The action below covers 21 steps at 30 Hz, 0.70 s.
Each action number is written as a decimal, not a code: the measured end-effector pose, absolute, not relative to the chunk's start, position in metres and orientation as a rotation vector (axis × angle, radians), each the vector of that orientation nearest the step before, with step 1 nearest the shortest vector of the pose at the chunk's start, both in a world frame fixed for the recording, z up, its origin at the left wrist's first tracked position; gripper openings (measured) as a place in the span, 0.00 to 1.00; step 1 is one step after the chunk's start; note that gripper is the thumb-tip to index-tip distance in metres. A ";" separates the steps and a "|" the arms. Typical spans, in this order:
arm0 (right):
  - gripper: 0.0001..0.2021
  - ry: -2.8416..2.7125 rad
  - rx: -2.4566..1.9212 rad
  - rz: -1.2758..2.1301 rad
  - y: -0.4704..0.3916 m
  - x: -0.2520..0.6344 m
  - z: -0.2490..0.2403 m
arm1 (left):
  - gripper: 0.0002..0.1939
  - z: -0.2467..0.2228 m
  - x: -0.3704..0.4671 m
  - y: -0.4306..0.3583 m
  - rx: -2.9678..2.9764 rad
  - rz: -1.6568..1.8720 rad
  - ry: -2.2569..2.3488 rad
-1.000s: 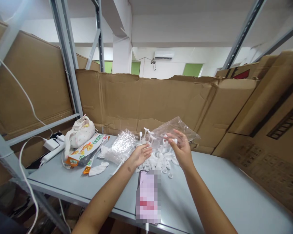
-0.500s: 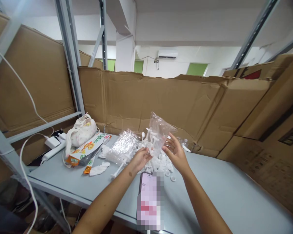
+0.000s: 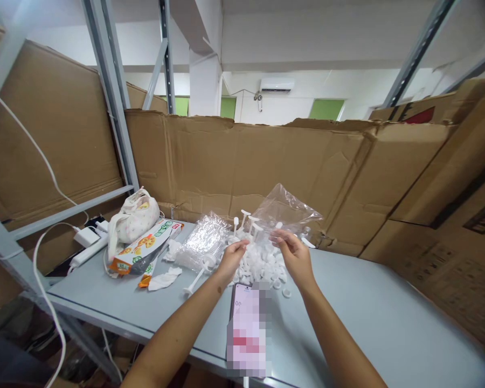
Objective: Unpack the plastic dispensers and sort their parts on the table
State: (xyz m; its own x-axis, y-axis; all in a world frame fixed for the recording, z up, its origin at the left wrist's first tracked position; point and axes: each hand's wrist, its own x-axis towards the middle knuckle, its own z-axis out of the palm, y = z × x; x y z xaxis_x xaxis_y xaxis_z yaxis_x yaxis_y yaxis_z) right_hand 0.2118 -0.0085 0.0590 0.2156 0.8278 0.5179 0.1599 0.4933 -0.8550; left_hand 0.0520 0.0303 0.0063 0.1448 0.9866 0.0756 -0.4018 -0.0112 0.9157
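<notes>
A clear plastic bag (image 3: 289, 207) spreads out between my hands and the cardboard, above a pile of small white plastic parts (image 3: 262, 264). My left hand (image 3: 235, 258) is closed in a pinch at the bag's lower left; what its fingertips hold is too small to name. My right hand (image 3: 291, 253) has its fingers curled together at the bag's lower right edge, and the film there is hard to make out. White T-shaped pieces (image 3: 250, 221) stand up behind the pile. A second clear bag (image 3: 204, 242) of clear parts lies left of the pile.
A phone (image 3: 246, 328) lies at the grey table's (image 3: 372, 307) front edge. Leftward are an orange and white box (image 3: 149, 245), a white cloth bag (image 3: 135, 218), crumpled tissue (image 3: 165, 279) and a power strip (image 3: 89, 250). Cardboard (image 3: 299, 156) walls the back.
The clear bag has moved right and spread wider, leaning toward the back right. Both hands' fingers have closed more, and the left hand has risen slightly.
</notes>
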 end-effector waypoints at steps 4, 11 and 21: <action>0.18 -1.208 -0.958 0.590 -0.013 0.220 0.067 | 0.12 0.010 0.049 0.027 1.268 1.266 0.865; 0.15 -1.027 -0.842 0.652 -0.031 0.245 0.085 | 0.12 0.021 0.046 0.020 1.382 1.443 0.869; 0.24 -1.410 -1.015 1.502 -0.047 0.251 0.054 | 0.26 0.033 0.032 0.022 1.073 1.385 0.668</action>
